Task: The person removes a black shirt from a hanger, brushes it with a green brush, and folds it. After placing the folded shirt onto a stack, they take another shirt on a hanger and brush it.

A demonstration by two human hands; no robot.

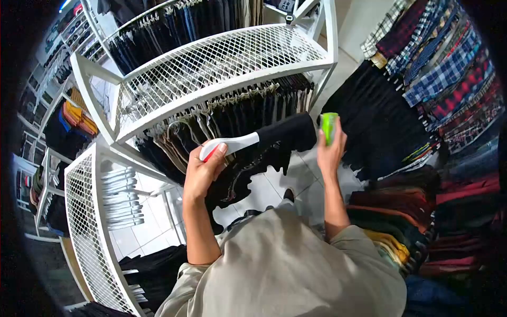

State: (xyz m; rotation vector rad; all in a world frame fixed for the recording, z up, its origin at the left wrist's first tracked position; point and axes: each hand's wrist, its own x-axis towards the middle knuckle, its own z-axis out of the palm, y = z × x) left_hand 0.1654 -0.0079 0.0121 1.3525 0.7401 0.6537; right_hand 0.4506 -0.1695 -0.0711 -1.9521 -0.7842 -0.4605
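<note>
My left hand (205,171) is closed on a white hanger (240,141) with a red mark near its grip. From that hanger hangs a black garment (288,136) with light lettering, spread out between my two arms and over the floor. In my right hand (331,150), raised to the right of the garment and apart from it, is a bright green object (328,126), blurred at its edge; what it is I cannot tell.
Ahead stands a white mesh-topped rack (211,58) with trousers hanging below. To the left is another white mesh rack (87,211). Plaid shirts (438,79), black garments (375,116) and folded coloured clothes (391,203) line the right side. White floor tiles (259,193) show below.
</note>
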